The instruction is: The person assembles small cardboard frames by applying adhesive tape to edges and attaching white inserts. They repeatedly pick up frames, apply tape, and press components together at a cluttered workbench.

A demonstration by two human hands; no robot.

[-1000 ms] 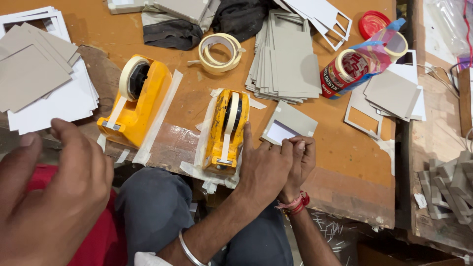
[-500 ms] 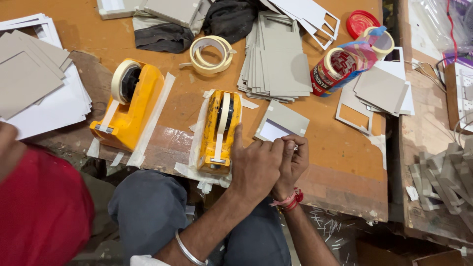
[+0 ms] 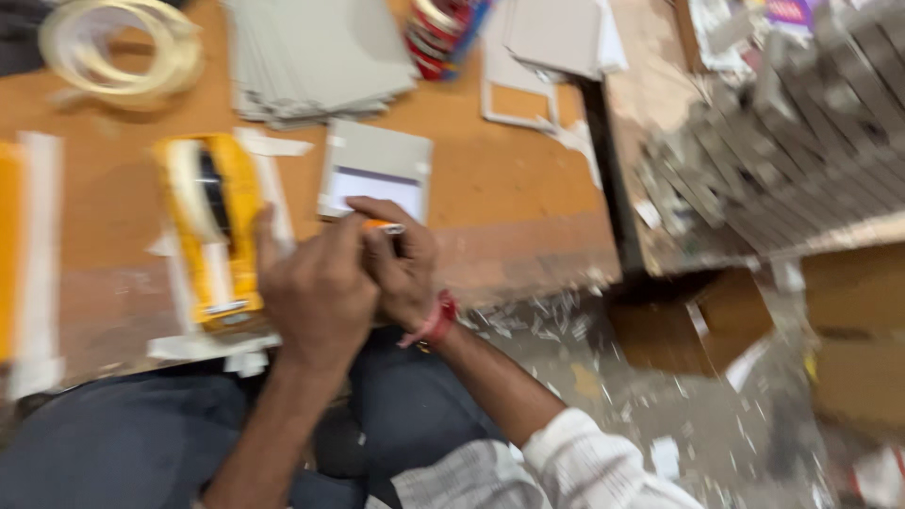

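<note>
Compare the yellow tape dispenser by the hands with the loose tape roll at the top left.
The yellow tape dispenser is a long, solid-coloured body lying beside the left hand; the loose tape roll is a pale open ring, far from both hands. Both rest on the orange table.

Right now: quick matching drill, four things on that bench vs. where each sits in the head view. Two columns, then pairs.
1 yellow tape dispenser
2 loose tape roll
3 grey card stack
4 small grey card with white panel

A top left corner
B just above the two hands
C left of the hands
D top centre, above the small card

Pairs: 1-C, 2-A, 3-D, 4-B
</note>
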